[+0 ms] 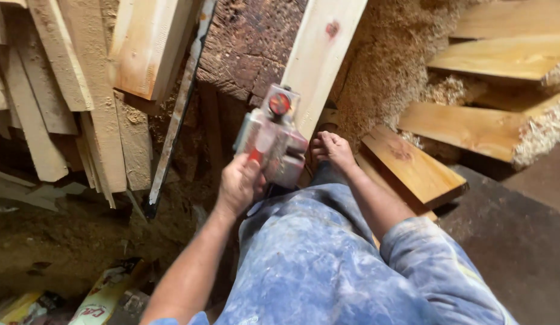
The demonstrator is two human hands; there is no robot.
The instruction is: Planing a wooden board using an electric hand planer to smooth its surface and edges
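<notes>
My left hand (239,183) is closed around the rear handle of a grey and red electric planer (273,141). The planer rests on the lower part of a long pale plank (319,54) that runs up to the top edge. My right hand (334,150) lies just right of the planer with its fingers curled over the plank's near end. The very end of the plank is hidden by the planer and the hand. My legs in stained blue trousers (316,259) fill the lower middle.
Rough planks (63,90) lean in a stack at upper left, with a long dark metal strip (171,126) beside them. A sawdust heap (388,66) and several flat boards (472,126) lie at right. Printed packaging (105,295) lies at lower left.
</notes>
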